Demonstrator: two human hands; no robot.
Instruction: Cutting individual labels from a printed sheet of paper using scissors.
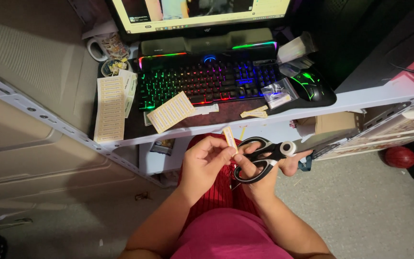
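Your left hand (206, 160) pinched a small cream paper strip (229, 137) between thumb and fingertips, holding it upright just below the front edge of the table (360, 98). Your right hand (257, 175) was closed around the handles of a pair of black-and-grey scissors (264, 156), fingers threaded through the loops, and sat directly at 3 o'clock of the left hand, the two hands touching at the fingertips. The strip stood at 12 o'clock of that meeting point, above your red-clad lap. Whether the blades were parted you could not tell, since they were hidden behind the hands. On the table, at 12 o'clock of your hands, lay a keyboard (209, 79) lit in rainbow colours, with a black mouse (312, 85) glowing green at its 3 o'clock. A loose label sheet (171, 111) rested tilted on the keyboard's lower left corner, and a long label sheet (109, 108) lay flat at the keyboard's 9 o'clock. A patterned mug (105, 46) stood at 11 o'clock of the keyboard, near the monitor (200, 13). A small clear plastic bag (277, 92) lay between keyboard and mouse. A red ball (399, 157) sat on the floor well apart at 3 o'clock.
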